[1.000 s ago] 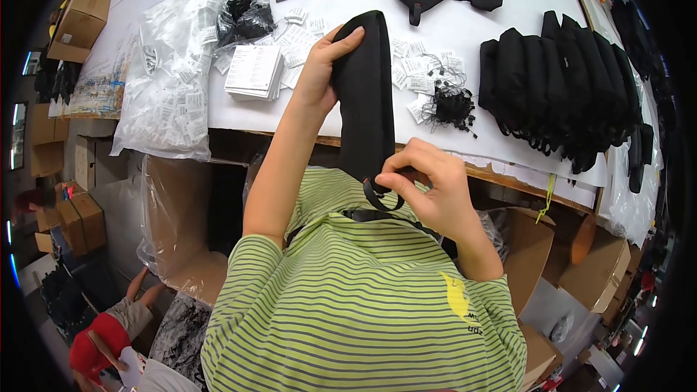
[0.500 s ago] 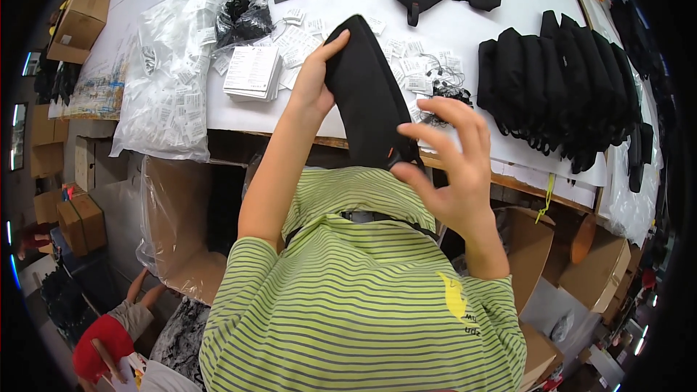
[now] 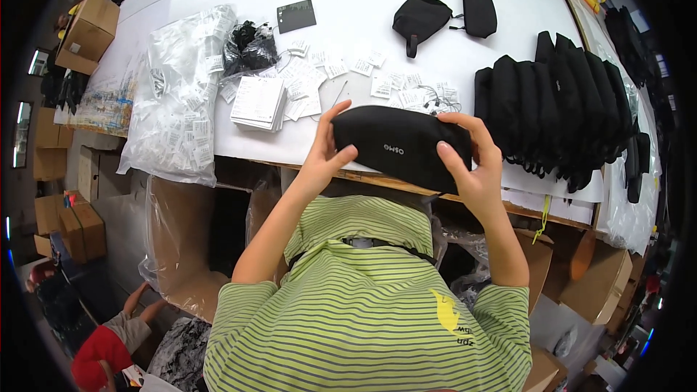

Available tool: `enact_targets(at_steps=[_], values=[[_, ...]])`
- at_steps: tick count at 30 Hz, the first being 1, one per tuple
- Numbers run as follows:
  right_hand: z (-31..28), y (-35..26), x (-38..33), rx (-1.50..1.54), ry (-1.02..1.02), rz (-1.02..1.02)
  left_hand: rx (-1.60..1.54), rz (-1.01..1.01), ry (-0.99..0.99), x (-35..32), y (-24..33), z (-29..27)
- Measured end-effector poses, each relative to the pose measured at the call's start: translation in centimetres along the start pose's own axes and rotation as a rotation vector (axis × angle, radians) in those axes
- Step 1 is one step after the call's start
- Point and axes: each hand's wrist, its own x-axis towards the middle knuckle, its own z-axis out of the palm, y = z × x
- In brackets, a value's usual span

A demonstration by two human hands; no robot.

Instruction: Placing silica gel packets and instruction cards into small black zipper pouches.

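Note:
A black fabric pouch point(image 3: 399, 141), long and curved along its top, is held level in front of my body at the table's near edge. My left hand point(image 3: 323, 149) grips its left end, thumb on the near face. Round the right end closes my right hand point(image 3: 472, 156), with the thumb on the face and the fingers behind. Small pale lettering shows on the side toward me. Just beyond the pouch lie scattered white paper tags point(image 3: 406, 88), some with dark cords. Left of them sits a stack of white cards point(image 3: 258, 103).
A clear plastic bag of tags point(image 3: 170, 94) lies at the left, beside a bundle of black cords point(image 3: 249, 47). Many black pouches point(image 3: 552, 101) stand in a row at the right. Two more pouches point(image 3: 421, 18) lie farther back. A person in red point(image 3: 102, 356) is at lower left.
The pouch has turned from upright to level and come lower. My right hand, apart from it earlier, now grips its right end. The view has shifted slightly, showing another black item at the far edge.

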Motion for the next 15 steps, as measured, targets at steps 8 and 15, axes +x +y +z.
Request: enact_targets(at_steps=[8,15], values=[[-0.3,0.9,0.0,-0.252,-0.047,-0.196,0.179,0.13,0.122,-0.8,2.4,0.8],[-1.5,2.0,-0.6,-0.223,0.036,-0.22,0.26,0.29,0.103,0.1,1.5,0.8]])
